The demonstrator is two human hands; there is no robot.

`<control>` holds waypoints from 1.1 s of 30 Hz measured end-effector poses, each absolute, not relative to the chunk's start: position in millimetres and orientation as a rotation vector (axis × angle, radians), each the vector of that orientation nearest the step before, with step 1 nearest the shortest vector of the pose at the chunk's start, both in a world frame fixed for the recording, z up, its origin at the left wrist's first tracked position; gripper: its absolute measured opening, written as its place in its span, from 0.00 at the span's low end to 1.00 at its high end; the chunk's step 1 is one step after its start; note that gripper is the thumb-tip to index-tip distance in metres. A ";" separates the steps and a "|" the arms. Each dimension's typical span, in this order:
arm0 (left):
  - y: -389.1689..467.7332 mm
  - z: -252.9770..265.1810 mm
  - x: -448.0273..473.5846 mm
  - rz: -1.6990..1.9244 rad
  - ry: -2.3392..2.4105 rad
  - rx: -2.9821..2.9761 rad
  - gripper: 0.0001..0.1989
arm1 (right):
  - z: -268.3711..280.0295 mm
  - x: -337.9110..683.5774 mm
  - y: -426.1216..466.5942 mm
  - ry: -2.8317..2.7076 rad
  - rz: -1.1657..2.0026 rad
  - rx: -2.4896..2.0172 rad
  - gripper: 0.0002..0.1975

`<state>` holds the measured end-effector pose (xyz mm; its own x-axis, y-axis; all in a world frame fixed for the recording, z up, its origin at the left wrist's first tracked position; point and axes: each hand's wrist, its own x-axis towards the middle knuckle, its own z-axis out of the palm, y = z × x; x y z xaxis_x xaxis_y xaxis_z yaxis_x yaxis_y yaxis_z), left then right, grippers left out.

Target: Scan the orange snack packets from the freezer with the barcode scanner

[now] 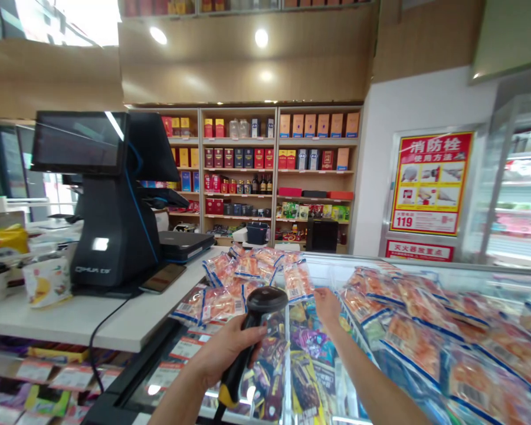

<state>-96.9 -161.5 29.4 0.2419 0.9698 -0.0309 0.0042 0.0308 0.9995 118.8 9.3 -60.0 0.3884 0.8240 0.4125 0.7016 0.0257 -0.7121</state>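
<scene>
My left hand [232,348] is wrapped round the handle of a black barcode scanner [254,313] with yellow at its lower end. The scanner's head points forward over the freezer, towards the packets. My right hand [328,306] is closed, its fingertips at the lower right corner of a clear, blue-edged packet [298,280] of pinkish-orange food with a barcode label. This packet is tilted up beside a pile of similar packets [252,265]. More such packets [411,342] lie in a heap to the right of my right hand.
Below my hands, the chest freezer holds colourful wrapped items [310,348]. On the left, a white counter [115,321] bears a black checkout terminal [110,236], a phone [163,277] and a cable [92,342]. Shelves of boxes [239,156] stand behind; a red-and-yellow poster [431,183] hangs right.
</scene>
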 end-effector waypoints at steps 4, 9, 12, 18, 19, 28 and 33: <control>-166.3 34.2 -89.5 0.965 0.992 1.354 0.09 | -59.1 129.3 1.6 -1.348 0.117 -1.699 0.13; -168.2 32.9 -86.0 0.968 0.992 1.355 0.10 | -59.5 143.9 -8.6 -1.362 0.046 -1.767 0.13; -165.9 31.5 -88.8 1.018 1.035 1.328 0.10 | -56.6 153.8 -17.0 -1.371 -0.037 -1.842 0.12; -157.3 27.1 -108.6 1.076 1.089 1.257 0.11 | -53.7 158.5 -29.0 -1.351 -0.306 -1.931 0.15; -155.8 25.6 -113.3 1.076 1.092 1.249 0.11 | -54.4 154.6 -29.0 -1.406 -0.368 -1.897 0.16; -157.2 19.9 -149.9 1.199 1.200 1.102 0.12 | -69.2 127.4 -14.6 -2.004 -0.410 -1.837 0.14; -160.5 18.3 -169.2 1.243 1.210 1.062 0.13 | -76.1 158.2 -7.8 -1.823 -0.432 -2.040 0.13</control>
